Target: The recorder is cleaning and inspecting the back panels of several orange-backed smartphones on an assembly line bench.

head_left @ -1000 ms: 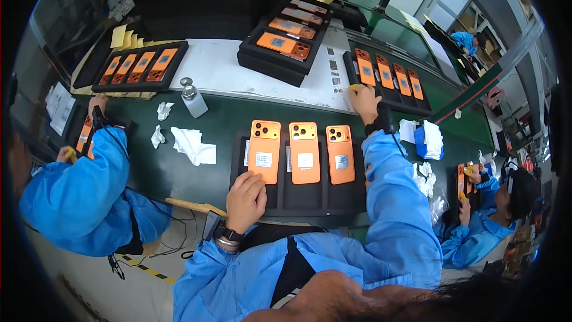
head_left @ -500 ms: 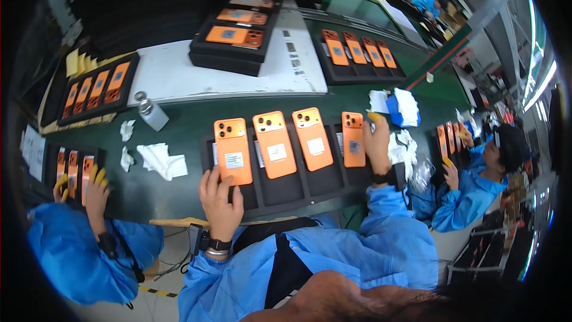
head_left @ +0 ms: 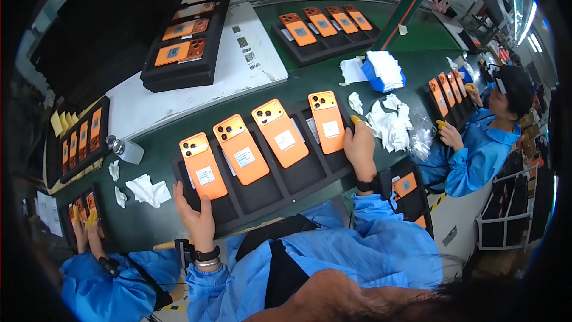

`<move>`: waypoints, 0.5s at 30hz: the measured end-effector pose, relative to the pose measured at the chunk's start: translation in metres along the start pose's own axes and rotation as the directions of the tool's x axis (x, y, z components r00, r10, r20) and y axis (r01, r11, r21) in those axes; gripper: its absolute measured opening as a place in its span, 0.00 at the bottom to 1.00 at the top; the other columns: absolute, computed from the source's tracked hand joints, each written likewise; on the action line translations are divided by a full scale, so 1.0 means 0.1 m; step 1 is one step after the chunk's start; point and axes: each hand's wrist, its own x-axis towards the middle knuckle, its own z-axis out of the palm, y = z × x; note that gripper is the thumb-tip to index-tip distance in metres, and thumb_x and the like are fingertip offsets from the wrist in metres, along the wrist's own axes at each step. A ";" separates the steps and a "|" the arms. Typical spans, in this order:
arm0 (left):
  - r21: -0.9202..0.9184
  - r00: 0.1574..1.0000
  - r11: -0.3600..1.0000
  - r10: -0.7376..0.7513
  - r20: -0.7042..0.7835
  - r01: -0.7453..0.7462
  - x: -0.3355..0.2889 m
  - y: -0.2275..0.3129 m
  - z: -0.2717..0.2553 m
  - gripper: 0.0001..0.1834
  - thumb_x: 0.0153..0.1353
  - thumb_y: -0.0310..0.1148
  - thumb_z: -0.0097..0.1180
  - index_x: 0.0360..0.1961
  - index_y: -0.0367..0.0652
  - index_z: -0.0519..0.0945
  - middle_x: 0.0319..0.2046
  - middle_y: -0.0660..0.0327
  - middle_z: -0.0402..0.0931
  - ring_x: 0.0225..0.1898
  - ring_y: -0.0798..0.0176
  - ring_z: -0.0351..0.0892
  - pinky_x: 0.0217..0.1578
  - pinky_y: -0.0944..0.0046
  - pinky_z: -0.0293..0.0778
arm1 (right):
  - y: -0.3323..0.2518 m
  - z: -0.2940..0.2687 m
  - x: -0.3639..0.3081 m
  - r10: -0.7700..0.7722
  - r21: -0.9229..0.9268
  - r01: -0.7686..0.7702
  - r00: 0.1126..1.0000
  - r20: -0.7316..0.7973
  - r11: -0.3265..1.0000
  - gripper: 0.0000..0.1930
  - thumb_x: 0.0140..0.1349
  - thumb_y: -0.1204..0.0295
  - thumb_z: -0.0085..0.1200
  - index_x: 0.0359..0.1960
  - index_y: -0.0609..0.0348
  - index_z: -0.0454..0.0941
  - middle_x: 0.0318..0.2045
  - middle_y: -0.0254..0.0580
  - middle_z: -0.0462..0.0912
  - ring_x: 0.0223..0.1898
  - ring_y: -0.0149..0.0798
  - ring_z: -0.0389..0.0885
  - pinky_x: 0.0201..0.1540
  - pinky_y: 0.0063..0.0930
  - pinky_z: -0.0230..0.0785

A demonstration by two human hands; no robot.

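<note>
A black compartmented tray (head_left: 256,198) lies in front of me. A row of several orange phones rests in it, camera ends pointing away, each with a white label. My left hand (head_left: 195,220) is at the tray's left front corner, fingers stretched, close to the lower end of the leftmost phone (head_left: 202,164). At the tray's right edge, my right hand (head_left: 360,152) stands beside the rightmost phone (head_left: 329,120). A yellow finger cover shows on one fingertip; the other fingers are mostly hidden, and whether it grips the tray's edge is unclear.
Crumpled white wipes (head_left: 388,124) and a blue pack of wipes (head_left: 381,74) lie to the right. A bottle (head_left: 126,150) stands left. More phone trays (head_left: 330,53) sit beyond, beside a tray stack (head_left: 161,77). Co-workers in blue sleeves (head_left: 485,155) work at both sides.
My view has swung, so the table appears turned and shifted left. My left hand has gone from the leftmost phone's lower end to the tray's corner. The right hand stays beside the rightmost phone.
</note>
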 end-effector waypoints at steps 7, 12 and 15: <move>0.253 0.998 0.965 0.053 0.043 -0.062 -0.04 0.10 0.02 0.33 0.58 0.30 0.61 0.65 0.38 0.68 0.71 0.37 0.55 0.70 0.35 0.58 0.67 0.48 0.59 | -0.04 -0.08 -0.01 -0.021 0.016 0.020 0.998 0.058 1.000 0.15 0.62 0.72 0.54 0.48 0.70 0.76 0.40 0.55 0.79 0.45 0.56 0.77 0.47 0.47 0.71; 0.312 0.997 0.949 0.038 0.067 -0.057 -0.05 0.18 -0.01 0.31 0.57 0.31 0.62 0.63 0.40 0.71 0.71 0.38 0.55 0.68 0.35 0.60 0.65 0.47 0.62 | 0.02 0.00 -0.03 -0.048 -0.003 0.048 0.998 0.044 0.999 0.16 0.62 0.72 0.53 0.50 0.68 0.76 0.39 0.56 0.79 0.44 0.59 0.76 0.47 0.50 0.69; 0.290 0.996 0.955 0.033 0.086 -0.057 -0.02 0.21 0.00 0.29 0.57 0.30 0.63 0.61 0.41 0.73 0.71 0.38 0.55 0.67 0.35 0.61 0.64 0.47 0.62 | 0.12 0.03 -0.02 -0.157 0.003 0.157 0.987 -0.041 0.988 0.19 0.62 0.73 0.53 0.54 0.69 0.76 0.39 0.59 0.78 0.43 0.61 0.76 0.46 0.49 0.68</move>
